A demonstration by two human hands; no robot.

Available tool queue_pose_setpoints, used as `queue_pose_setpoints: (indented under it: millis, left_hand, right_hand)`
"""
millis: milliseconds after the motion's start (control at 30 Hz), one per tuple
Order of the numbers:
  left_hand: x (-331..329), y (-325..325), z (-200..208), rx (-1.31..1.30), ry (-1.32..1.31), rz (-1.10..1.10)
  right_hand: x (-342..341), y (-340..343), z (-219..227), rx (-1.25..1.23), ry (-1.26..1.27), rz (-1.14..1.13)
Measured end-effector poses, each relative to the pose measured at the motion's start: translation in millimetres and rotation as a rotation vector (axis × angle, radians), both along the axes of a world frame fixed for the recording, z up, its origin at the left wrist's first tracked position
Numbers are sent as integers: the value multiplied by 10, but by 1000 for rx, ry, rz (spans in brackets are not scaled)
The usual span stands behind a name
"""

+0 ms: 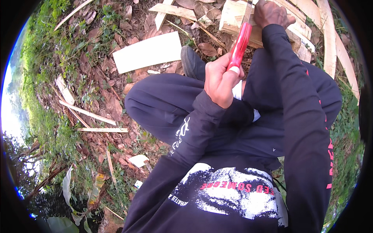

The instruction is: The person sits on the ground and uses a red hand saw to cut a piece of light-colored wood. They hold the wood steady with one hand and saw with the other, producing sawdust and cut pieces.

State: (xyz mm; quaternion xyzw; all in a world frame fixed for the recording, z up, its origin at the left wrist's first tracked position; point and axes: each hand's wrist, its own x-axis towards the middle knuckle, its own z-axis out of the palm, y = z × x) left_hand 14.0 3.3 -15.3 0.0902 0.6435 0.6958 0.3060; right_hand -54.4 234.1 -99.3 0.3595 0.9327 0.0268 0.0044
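Note:
My left hand (223,79) is wrapped round the red handle (239,44) of a tool, thumb lying along its lower end. A flat metal blade (247,13) runs up from the handle and leaves the picture at the top edge. Just right of the blade, my right hand (272,14) is closed over the pale wood blocks (233,17); its fingers are curled and what they grip is hidden. The blocks lie beyond my bent legs, and the blade passes in front of them.
A white rectangular board (148,52) lies on dry leaves left of my shoe (192,62). Long curved wood strips (329,39) lie at the far right. Thin sticks (103,129) and offcuts are scattered on the left, with green plants (42,77) beyond.

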Motion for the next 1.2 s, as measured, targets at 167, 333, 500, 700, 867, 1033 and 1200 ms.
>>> queue_pose_setpoints:
  millis: [167,333,500,700,867,1033,1200]
  left_hand:
    - [514,-597,311,-87,-124,-17]
    - [35,68,-107,79,-1,24]
    - [507,-464,234,-37,-70,5]
    - [9,152,-110,99,-58,11]
    - [577,-451,167,15,-75,28]
    - [313,-285,151,-25,-45,25]
    - [254,-619,279,-56,-127,-62]
  right_hand:
    - [93,284,-398,181,200,-76]
    - [-45,204,-71,-112,6,-92]
    - [15,413,-268,-87,76,-123]
    - [56,185,-214,127,-65,66]
    - [86,337,-579,344,162,-7]
    - [-136,454,-282,43,37,-10]
    - [-138,265,-35,-59,-54,-8]
